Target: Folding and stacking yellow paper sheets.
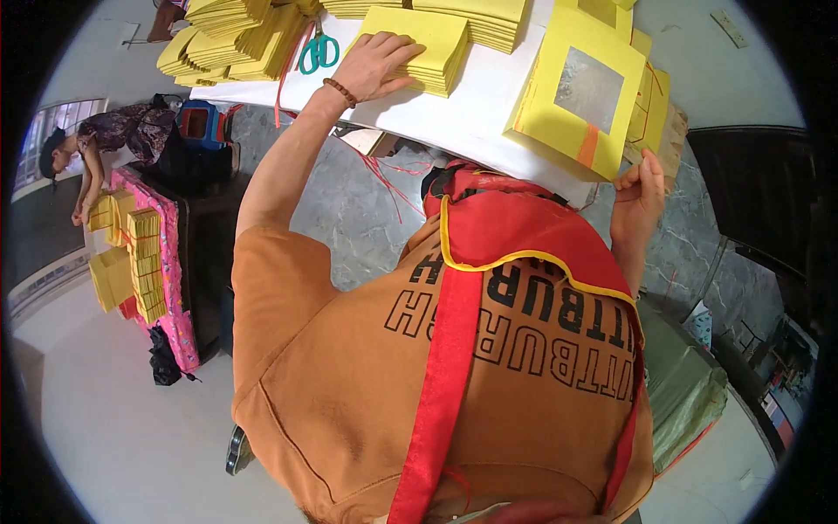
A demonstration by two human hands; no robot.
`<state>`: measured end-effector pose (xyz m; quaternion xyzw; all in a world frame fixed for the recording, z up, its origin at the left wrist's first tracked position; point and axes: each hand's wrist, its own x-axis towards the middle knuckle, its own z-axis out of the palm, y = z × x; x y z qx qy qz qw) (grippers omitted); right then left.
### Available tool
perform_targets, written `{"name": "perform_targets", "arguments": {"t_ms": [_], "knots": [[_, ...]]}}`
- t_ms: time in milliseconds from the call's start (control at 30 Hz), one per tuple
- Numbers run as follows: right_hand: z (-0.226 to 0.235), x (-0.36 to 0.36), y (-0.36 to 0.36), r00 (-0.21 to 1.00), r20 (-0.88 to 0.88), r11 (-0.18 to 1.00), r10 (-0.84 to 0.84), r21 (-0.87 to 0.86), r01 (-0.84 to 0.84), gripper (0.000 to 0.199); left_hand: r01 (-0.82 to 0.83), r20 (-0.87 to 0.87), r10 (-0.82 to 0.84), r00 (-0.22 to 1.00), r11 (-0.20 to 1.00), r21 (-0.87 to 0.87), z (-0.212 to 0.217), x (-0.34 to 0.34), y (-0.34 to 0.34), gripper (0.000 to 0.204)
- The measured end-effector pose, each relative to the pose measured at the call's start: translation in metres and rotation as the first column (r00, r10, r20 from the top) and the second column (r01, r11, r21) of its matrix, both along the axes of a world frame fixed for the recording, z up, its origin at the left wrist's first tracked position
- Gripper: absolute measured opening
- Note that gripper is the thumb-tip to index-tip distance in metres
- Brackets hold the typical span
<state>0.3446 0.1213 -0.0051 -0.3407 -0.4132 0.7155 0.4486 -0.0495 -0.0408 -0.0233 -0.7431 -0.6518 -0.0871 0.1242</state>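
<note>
My left hand (377,70) lies with its fingers stretched across a stack of folded yellow paper pieces (441,44) on the white table (467,135). A beaded bracelet circles that wrist. At the right, my right hand (642,188) is closed, its fingertips pinched together close to the corner of a yellow paper stack (546,109) with a clear, shiny rectangle on top. Whatever those fingertips hold is too small to make out. Red cord (650,105) crosses another yellow bundle just beyond. Scissors (319,54) with teal handles rest left of my left hand.
More yellow stacks (231,44) crowd the table's far left. Red strings (384,179) hang below its front edge. On the left, another person (113,144) bends over a pink-covered table (175,262) bearing yellow bundles. A green covered object (685,393) stands at my right.
</note>
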Motion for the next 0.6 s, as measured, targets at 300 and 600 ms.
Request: {"name": "perform_targets", "arguments": {"t_ms": [300,600], "knots": [[-0.011,0.006,0.004,0.998,-0.028,0.998,-0.058,-0.023,0.058,0.024,0.033,-0.088,-0.033,0.996,0.999,0.007,0.000,-0.003,0.005,0.053],[-0.017,0.007,-0.001,0.997,-0.058,0.998,-0.054,-0.035,0.052,0.024,0.018,-0.164,-0.019,0.986,1.000,-0.005,-0.004,0.008,0.005,0.057]]}}
